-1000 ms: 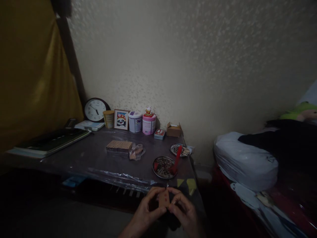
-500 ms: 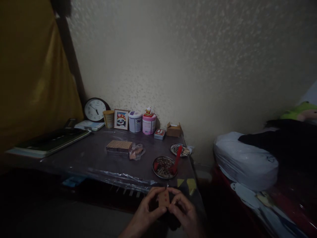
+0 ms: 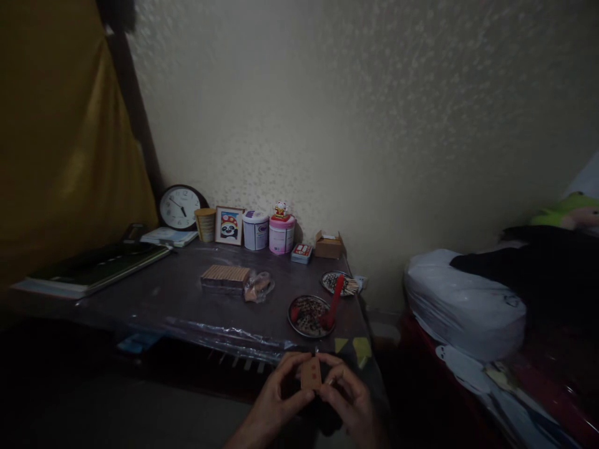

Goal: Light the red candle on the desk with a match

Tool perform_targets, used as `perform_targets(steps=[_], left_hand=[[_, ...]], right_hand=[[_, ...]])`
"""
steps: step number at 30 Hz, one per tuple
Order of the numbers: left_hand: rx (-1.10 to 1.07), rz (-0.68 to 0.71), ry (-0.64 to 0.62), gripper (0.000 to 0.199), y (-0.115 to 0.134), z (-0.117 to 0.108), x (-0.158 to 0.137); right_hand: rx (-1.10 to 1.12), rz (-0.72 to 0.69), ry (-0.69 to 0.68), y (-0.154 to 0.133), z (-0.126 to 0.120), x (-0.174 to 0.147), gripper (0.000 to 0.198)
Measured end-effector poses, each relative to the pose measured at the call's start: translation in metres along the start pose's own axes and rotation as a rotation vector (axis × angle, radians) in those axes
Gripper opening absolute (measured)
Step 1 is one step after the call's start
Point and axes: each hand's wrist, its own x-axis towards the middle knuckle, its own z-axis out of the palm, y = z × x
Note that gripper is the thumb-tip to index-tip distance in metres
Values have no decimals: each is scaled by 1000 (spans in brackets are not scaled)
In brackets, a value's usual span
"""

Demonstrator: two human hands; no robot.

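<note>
Both of my hands meet at the bottom centre, just below the table's front edge. My left hand (image 3: 276,399) and my right hand (image 3: 349,399) pinch a small tan matchbox (image 3: 311,373) with red marks between their fingertips. Its flat face is turned toward me. Directly beyond it on the table stands a round metal plate (image 3: 299,315) with a dark patterned filling and a red tool (image 3: 333,304) leaning in it. A second small plate (image 3: 331,280) with matchsticks lies behind that.
A dark plastic-covered table (image 3: 178,299) holds a block of stacked matchboxes (image 3: 225,276), a plastic bag (image 3: 258,285), a clock (image 3: 180,207), a panda picture (image 3: 229,225), two tins (image 3: 269,232), a cardboard box (image 3: 328,244) and books (image 3: 93,265). White bundle (image 3: 463,302) at right.
The matchbox has turned a little in my fingers and its face looks slightly wider now. My hands stay in the same place.
</note>
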Motion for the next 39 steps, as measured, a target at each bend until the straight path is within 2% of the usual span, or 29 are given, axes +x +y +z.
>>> perform_targets(steps=[18, 24, 28, 34, 39], left_hand=[[29, 8, -7, 45, -5, -1, 0], [-47, -17, -25, 45, -2, -1, 1], [-88, -70, -8, 46, 2, -1, 2], [-173, -124, 2, 45, -1, -1, 2], [-162, -168, 14, 42, 0, -1, 2]], right_hand=[[-22, 6, -22, -1, -1, 0, 22], [14, 27, 7, -2, -1, 0, 23], [-3, 10, 64, -5, -3, 2, 26], [5, 22, 260, -3, -8, 5, 23], [22, 39, 269, -5, -7, 5, 25]])
